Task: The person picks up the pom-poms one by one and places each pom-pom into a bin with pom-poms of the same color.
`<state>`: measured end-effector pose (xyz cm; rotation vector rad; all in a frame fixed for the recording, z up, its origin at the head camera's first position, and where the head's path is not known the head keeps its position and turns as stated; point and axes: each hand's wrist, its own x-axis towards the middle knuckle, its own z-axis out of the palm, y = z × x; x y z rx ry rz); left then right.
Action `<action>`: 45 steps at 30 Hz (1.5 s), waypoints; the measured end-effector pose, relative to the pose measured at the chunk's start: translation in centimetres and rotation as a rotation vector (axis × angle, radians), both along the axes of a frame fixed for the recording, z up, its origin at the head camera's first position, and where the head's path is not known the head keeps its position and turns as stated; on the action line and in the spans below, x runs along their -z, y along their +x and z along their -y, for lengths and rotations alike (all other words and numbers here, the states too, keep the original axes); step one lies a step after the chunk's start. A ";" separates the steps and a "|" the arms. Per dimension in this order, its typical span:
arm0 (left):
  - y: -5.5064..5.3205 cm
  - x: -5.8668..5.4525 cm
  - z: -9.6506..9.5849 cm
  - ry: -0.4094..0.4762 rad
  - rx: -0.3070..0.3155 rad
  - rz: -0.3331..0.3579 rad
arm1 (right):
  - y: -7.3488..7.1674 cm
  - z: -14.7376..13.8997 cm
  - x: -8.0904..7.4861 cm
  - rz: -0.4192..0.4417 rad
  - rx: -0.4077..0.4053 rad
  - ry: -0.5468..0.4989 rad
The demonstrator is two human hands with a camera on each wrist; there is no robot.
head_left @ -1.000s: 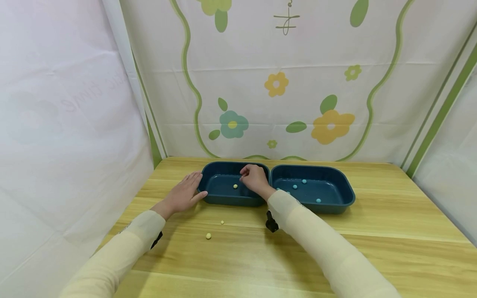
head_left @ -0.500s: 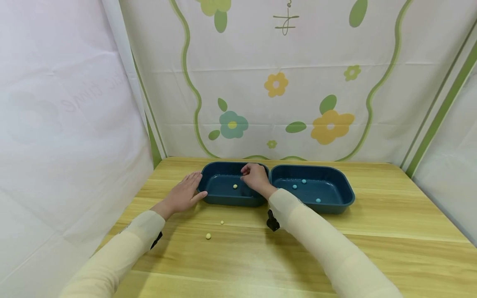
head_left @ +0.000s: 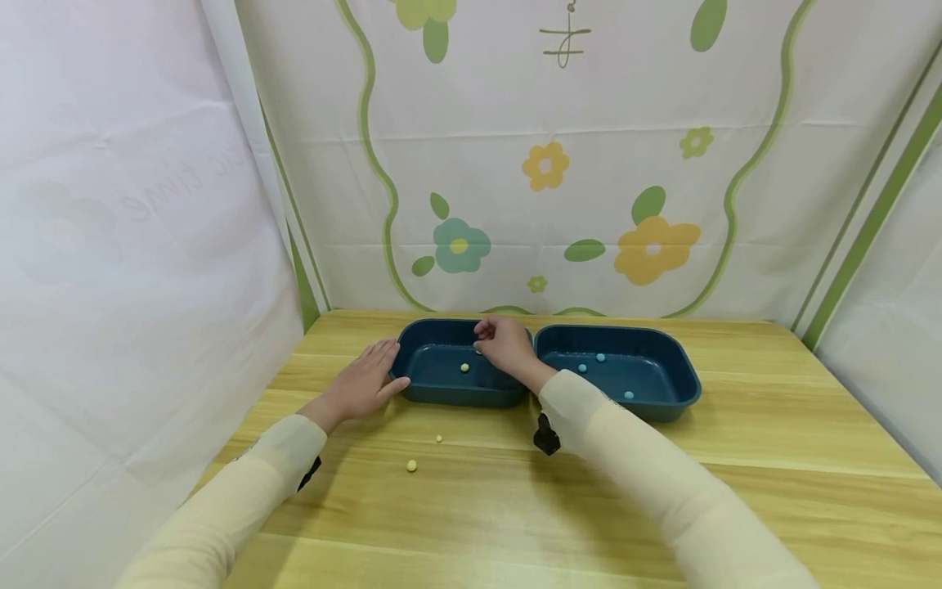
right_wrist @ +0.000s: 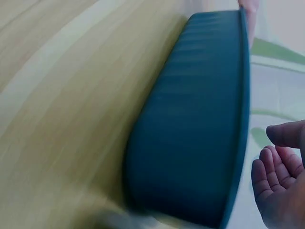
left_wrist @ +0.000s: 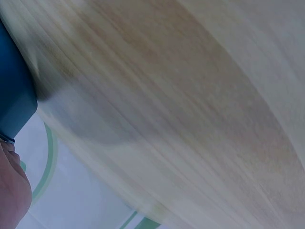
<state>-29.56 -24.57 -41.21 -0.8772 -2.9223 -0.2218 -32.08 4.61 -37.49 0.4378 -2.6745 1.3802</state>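
Two dark blue trays stand end to end on the wooden table. In the head view my left hand (head_left: 361, 380) lies with straight fingers against the left end of the left tray (head_left: 459, 395). My right hand (head_left: 506, 343) is over that tray's right side, its fingers loosely bent. A small pale ball (head_left: 479, 350) shows right by its fingertips, and a yellow ball (head_left: 465, 368) lies on the tray floor. The right wrist view shows the thumb apart from the bent fingers (right_wrist: 271, 174), with nothing visible between them.
Several blue balls, one of them (head_left: 629, 395) near the front wall, lie in the right tray (head_left: 666, 413). On the table (head_left: 456, 523) in front are a yellow ball (head_left: 411, 466) and a smaller one (head_left: 439, 439). A flower-patterned cloth (head_left: 500, 106) hangs behind.
My right hand has shifted slightly up and its forearm to the right; the pale ball by its fingertips shows more clearly. The sleeve now covers blue balls seen earlier. My left hand stays put.
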 end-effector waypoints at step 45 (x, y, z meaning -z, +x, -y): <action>0.1 -0.3 -0.2 0.007 -0.006 0.009 | 8.7 3.7 2.2 -0.020 -0.402 0.021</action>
